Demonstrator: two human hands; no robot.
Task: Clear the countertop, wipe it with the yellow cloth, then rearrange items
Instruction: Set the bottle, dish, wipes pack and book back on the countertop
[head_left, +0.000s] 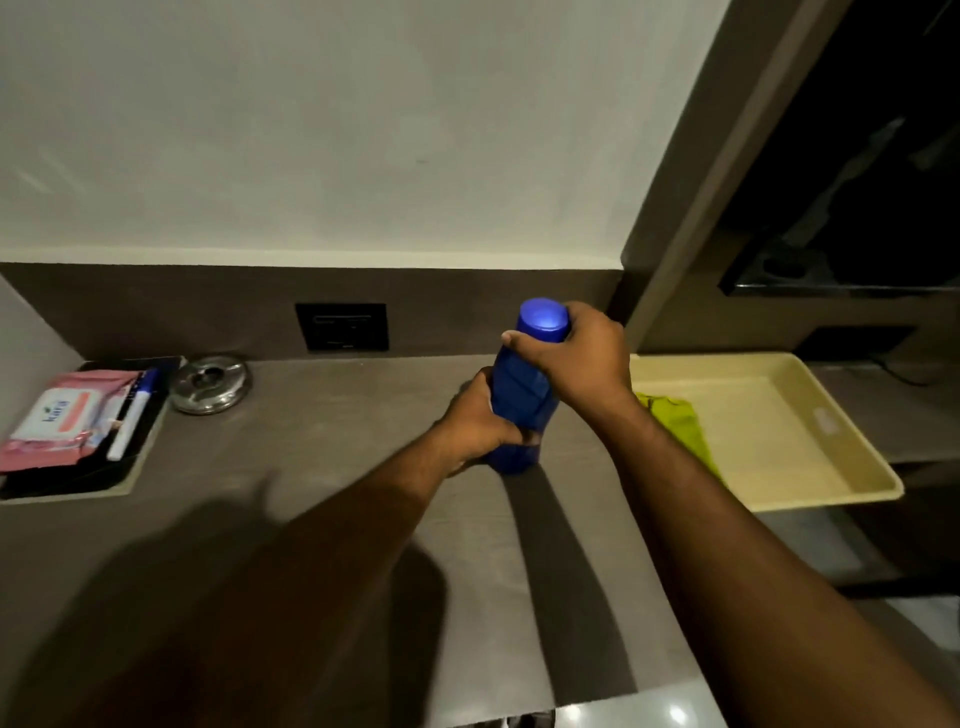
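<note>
A blue bottle (522, 395) stands upright on the brown countertop (322, 467), near its middle. My left hand (475, 421) grips the lower body of the bottle from the left. My right hand (576, 358) wraps around the blue cap and neck from the right. The yellow cloth (675, 421) lies crumpled in a cream tray (810, 467) to the right, partly hidden behind my right forearm.
At the far left a dark tray (93, 478) holds a pink wipes pack (62, 415) and a white-and-blue marker (132, 415). A round steel ashtray (210, 384) sits beside it. A black socket plate (343, 326) is on the back wall. The counter's front edge runs along the bottom.
</note>
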